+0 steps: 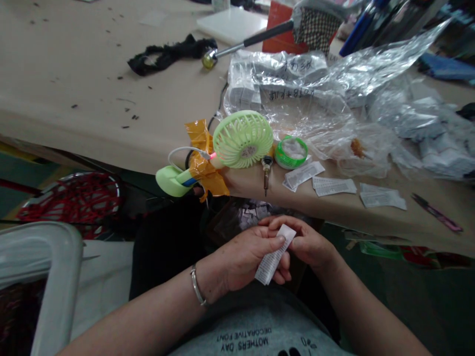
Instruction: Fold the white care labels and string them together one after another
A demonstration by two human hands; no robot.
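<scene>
My left hand (247, 254), with a silver bangle at its wrist, is closed on a small stack of printed paper labels (272, 259), the thumb pressing on top. Close against it, my right hand (308, 241) has its fingers curled at the upper end of the labels. Its fingertips are partly hidden, so I cannot see well what they pinch. Both hands are low, in front of the table edge. On the table just beyond them lie more label piles (334, 186) beside a green round tub (291, 152) with whitish contents.
A green fan (243, 139) is fixed at the table edge with brown tape (210, 173); a soldering-iron-like pointed tool (266, 175) sticks out beside it. Clear plastic bags (289, 89), tweezers (437, 212) and a black cloth strip (170, 54) lie on the table (74, 64). A white bin (67, 277) stands left.
</scene>
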